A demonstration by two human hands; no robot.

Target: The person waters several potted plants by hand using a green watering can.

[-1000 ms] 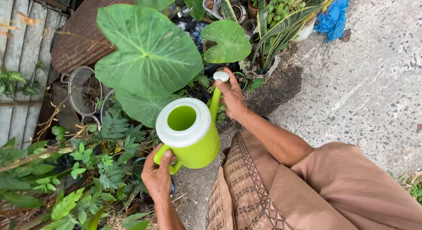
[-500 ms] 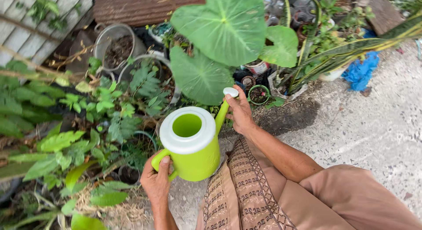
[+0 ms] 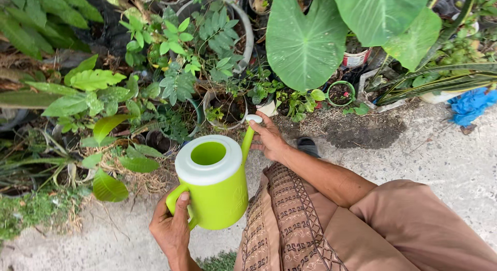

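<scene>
A lime-green watering can (image 3: pixel 217 193) with a white top ring and a round fill hole is held in front of me, roughly level. My left hand (image 3: pixel 171 227) grips its green handle at the lower left. My right hand (image 3: pixel 268 139) holds the thin green spout just under its white rose head (image 3: pixel 253 118). The spout points toward small potted plants (image 3: pixel 225 108) at the edge of the concrete. My patterned brown skirt (image 3: pixel 290 224) fills the lower middle.
Large heart-shaped leaves (image 3: pixel 305 43) hang at top centre. Leafy shrubs (image 3: pixel 93 89) and dry litter fill the left. A small green pot (image 3: pixel 340 93) and wet dark concrete (image 3: pixel 362 131) lie right of the spout. Blue plastic (image 3: pixel 471 105) is at the far right. A dark shoe tip (image 3: pixel 308 145) shows.
My view has swung left and down along the plant row; the big leaves moved toward the upper right. Both hands keep the same grip and the can sits slightly lower.
</scene>
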